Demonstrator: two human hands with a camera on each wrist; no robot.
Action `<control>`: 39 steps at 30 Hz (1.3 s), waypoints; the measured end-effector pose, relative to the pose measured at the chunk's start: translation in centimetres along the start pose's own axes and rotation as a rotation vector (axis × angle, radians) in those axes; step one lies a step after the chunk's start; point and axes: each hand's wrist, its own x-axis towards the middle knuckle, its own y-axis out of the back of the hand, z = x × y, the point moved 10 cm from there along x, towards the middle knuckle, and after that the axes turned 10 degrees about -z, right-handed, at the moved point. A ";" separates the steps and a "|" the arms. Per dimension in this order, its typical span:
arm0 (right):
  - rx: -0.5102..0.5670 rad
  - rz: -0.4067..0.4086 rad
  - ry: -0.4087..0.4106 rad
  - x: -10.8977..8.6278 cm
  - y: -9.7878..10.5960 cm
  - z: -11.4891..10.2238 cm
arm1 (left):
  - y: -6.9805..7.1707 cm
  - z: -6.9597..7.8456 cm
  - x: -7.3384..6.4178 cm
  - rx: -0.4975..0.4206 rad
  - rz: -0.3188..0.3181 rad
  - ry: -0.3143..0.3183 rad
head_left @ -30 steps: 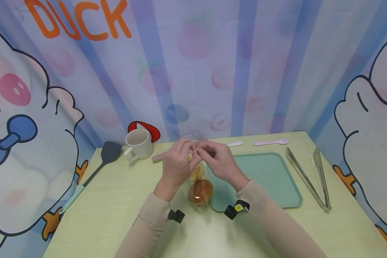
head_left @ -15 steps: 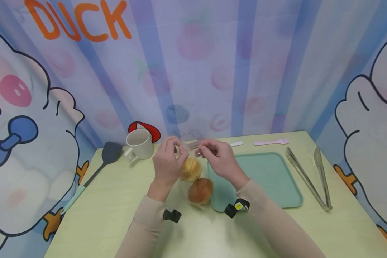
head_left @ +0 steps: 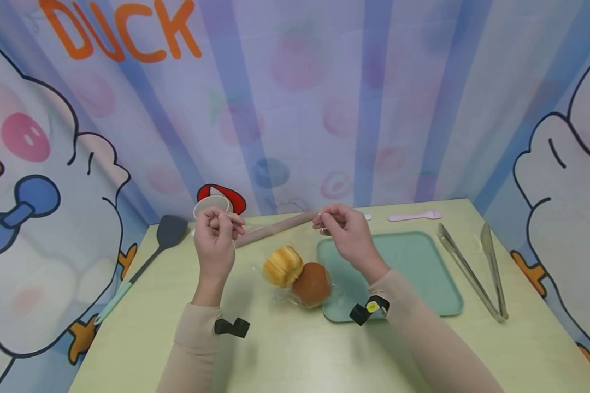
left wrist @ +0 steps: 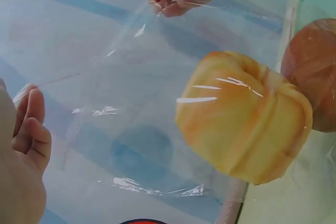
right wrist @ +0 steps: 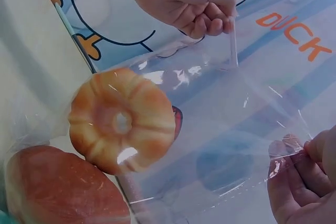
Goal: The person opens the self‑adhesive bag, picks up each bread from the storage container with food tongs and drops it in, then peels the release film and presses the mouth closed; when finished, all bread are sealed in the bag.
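- A striped fabric backdrop [head_left: 319, 147] in lilac and blue spans the top of the frame, hanging in soft folds.
- Orange lettering [head_left: 120, 33] at upper left spells "DUCK".
- Faded fruit prints [head_left: 297, 60] dot the cloth at upper center.
- A white cartoon figure [head_left: 64, 234] with a pink cheek [head_left: 25, 137] fills the left edge; a second white figure [head_left: 570, 180], orange-footed, stands at far right.
- Below, a pale yellow-green bench [head_left: 133, 338] meets the cloth, its surface catching a soft sheen at lower center.
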 end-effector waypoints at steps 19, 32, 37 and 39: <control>-0.005 -0.067 -0.044 0.1 -0.5 0.7 | 10.4 -2.1 -1.8 -0.312 0.516 0.076; 0.028 -0.097 -0.034 0.0 -1.2 0.5 | 16.5 -4.0 -5.2 -0.092 0.749 0.185; 0.047 -0.100 -0.027 0.1 -1.2 0.5 | 17.9 -4.5 -6.0 -0.036 0.762 0.246; 0.047 -0.105 -0.022 0.1 -1.2 0.4 | 18.7 -4.6 -6.3 0.017 0.768 0.284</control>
